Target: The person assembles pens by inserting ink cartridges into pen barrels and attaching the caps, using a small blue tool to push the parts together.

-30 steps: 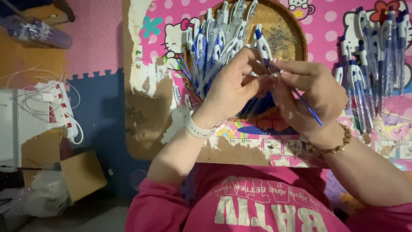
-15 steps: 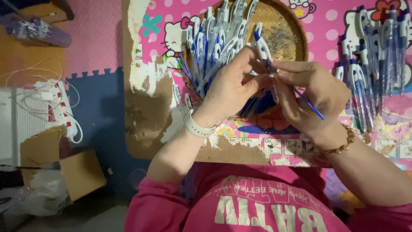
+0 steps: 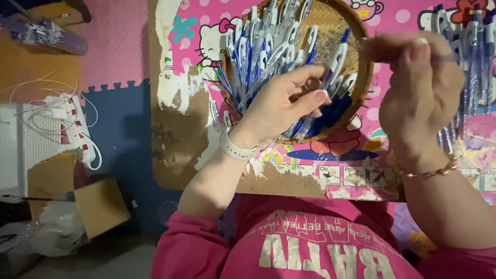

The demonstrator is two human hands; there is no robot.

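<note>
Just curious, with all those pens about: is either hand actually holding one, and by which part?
The left hand pinches a blue-and-white pen near its lower end. The right hand looks closed, but what it holds is blurred.

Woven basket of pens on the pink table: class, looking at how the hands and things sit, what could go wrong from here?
1. The woven basket is piled high with blue and white pens; the left hand reaching among them could nudge some over the rim.
2. The right hand is raised and blurred, pinching a thin pen part; it might slip from the fingers.
3. More pens lie at the table's right edge and could roll off.
</note>
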